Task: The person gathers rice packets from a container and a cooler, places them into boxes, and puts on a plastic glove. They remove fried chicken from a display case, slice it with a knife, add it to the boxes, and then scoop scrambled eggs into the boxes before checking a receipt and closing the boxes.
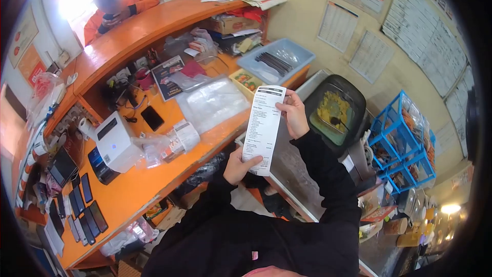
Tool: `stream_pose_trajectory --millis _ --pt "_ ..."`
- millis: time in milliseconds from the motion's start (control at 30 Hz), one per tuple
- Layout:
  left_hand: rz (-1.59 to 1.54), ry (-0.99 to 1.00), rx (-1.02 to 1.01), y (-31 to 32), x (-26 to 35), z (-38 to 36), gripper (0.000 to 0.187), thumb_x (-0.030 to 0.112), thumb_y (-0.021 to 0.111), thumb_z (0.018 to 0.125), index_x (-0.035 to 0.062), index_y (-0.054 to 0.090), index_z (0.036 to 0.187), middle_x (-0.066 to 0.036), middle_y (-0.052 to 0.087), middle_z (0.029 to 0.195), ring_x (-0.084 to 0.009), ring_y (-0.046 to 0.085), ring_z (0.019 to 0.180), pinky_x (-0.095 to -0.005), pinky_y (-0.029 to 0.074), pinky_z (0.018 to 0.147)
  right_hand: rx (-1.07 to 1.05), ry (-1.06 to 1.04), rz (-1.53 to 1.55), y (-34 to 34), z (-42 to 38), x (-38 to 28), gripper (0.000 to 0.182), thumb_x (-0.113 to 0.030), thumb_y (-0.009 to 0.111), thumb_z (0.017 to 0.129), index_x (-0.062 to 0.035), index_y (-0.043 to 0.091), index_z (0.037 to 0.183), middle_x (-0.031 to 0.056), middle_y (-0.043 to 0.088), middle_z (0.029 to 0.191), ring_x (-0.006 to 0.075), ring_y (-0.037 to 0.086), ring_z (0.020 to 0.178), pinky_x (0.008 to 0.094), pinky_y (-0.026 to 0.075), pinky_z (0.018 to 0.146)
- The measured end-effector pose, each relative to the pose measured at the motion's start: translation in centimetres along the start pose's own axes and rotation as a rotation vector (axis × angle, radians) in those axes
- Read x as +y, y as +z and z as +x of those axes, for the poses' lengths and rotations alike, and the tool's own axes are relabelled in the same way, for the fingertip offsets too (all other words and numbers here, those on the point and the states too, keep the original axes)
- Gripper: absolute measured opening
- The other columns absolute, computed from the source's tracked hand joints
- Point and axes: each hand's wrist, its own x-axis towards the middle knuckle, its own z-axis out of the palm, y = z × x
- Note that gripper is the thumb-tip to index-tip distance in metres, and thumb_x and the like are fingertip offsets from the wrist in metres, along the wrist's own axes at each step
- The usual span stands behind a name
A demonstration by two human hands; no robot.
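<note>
A long white printed receipt (264, 128) hangs upright between my two hands. My left hand (240, 166) pinches its lower left edge, thumb on the print. Near the top right edge, my right hand (293, 115) grips it with thumb in front. Behind the paper lies a stack of clear plastic bags (212, 103) on the orange counter (154, 187). A black tray with yellow food (335, 110) is to the right of my right hand.
A white printer (115, 143), several phones (91, 218) and a dark phone (152, 118) lie on the counter. A blue tub (277, 60) is behind. Blue racks (400, 141) stand right. A person in orange (143, 1) leans at the upper ledge.
</note>
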Motion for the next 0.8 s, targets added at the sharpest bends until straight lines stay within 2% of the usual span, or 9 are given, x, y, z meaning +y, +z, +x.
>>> stream_pose_trajectory --millis 67,233,333,400,433,533,567,700,800 --pt "-0.120 0.014 -0.013 -2.6 0.8 0.7 0.034 0.006 0.064 0.083 -0.0026 0.052 0.113 -0.009 0.061 0.106 -0.0132 0.059 0.093 -0.0285 0.049 0.080 -0.003 0.013 0.019 2.6 1.8 0.6 0.031 0.007 0.051 0.081 -0.0027 0.048 0.110 0.0067 0.062 0.096 0.0130 0.060 0.084 0.0239 0.047 0.071" --pt "-0.053 0.055 0.063 -11.3 5.4 3.1 0.032 0.004 0.062 0.083 -0.0018 0.053 0.114 -0.008 0.062 0.106 -0.0143 0.060 0.092 -0.0290 0.050 0.079 -0.106 -0.025 0.124 11.3 8.2 3.6 0.033 0.003 0.051 0.083 -0.0033 0.046 0.115 0.0062 0.061 0.099 0.0133 0.058 0.088 0.0261 0.046 0.074" --pt "-0.057 0.036 0.094 -15.3 6.6 3.7 0.032 0.004 0.062 0.083 -0.0019 0.054 0.114 -0.010 0.061 0.107 -0.0154 0.061 0.092 -0.0300 0.050 0.080 -0.072 -0.008 0.190 15.1 10.4 5.4 0.036 0.001 0.053 0.082 -0.0021 0.046 0.117 0.0081 0.058 0.100 0.0166 0.057 0.091 0.0288 0.046 0.079" --pt "-0.045 0.023 0.096 -17.9 7.1 4.7 0.032 0.004 0.062 0.083 -0.0018 0.054 0.114 -0.009 0.061 0.108 -0.0154 0.060 0.094 -0.0300 0.050 0.081 -0.136 0.027 0.170 17.2 10.1 5.9 0.045 -0.012 0.055 0.086 -0.0038 0.037 0.127 0.0088 0.055 0.105 0.0165 0.056 0.092 0.0304 0.045 0.081" --pt "-0.059 0.082 0.105 -19.2 6.6 5.3 0.034 0.005 0.063 0.083 -0.0015 0.053 0.115 -0.009 0.061 0.108 -0.0146 0.060 0.094 -0.0295 0.050 0.081 -0.065 0.047 0.189 18.5 9.7 6.9 0.048 -0.015 0.056 0.086 -0.0039 0.035 0.128 0.0094 0.055 0.104 0.0163 0.056 0.093 0.0309 0.046 0.083" --pt "-0.034 0.160 0.144 -21.8 8.4 6.1 0.036 0.007 0.063 0.084 -0.0008 0.052 0.117 -0.007 0.061 0.107 -0.0138 0.059 0.095 -0.0291 0.049 0.081 -0.101 0.051 0.034 20.8 7.9 10.2 0.055 -0.013 0.058 0.085 -0.0063 0.029 0.132 0.0087 0.057 0.101 0.0148 0.056 0.093 0.0251 0.044 0.081" --pt "-0.024 0.164 0.148 -22.8 8.7 6.3 0.036 0.008 0.063 0.084 -0.0006 0.051 0.117 -0.007 0.061 0.107 -0.0136 0.059 0.095 -0.0288 0.049 0.081 -0.116 0.127 -0.048 21.5 7.0 10.7 0.057 -0.009 0.059 0.084 -0.0064 0.028 0.132 0.0102 0.056 0.103 0.0160 0.056 0.094 0.0250 0.044 0.082" --pt "-0.018 0.137 0.161 -24.5 8.1 6.9 0.040 0.006 0.063 0.083 -0.0004 0.049 0.120 -0.007 0.059 0.110 -0.0132 0.057 0.098 -0.0279 0.047 0.084 -0.136 0.022 0.047 23.8 4.8 13.4 0.064 0.003 0.059 0.080 -0.0069 0.025 0.134 0.0137 0.055 0.109 0.0186 0.056 0.096 0.0272 0.043 0.086" --pt "-0.002 0.126 0.127 -24.5 8.8 5.1 0.043 0.010 0.061 0.085 0.0000 0.045 0.123 -0.007 0.056 0.115 -0.0137 0.054 0.105 -0.0282 0.044 0.089 -0.191 0.084 0.028 24.6 3.7 12.8 0.067 0.009 0.056 0.078 -0.0073 0.023 0.135 0.0169 0.053 0.113 0.0209 0.056 0.100 0.0304 0.044 0.087"
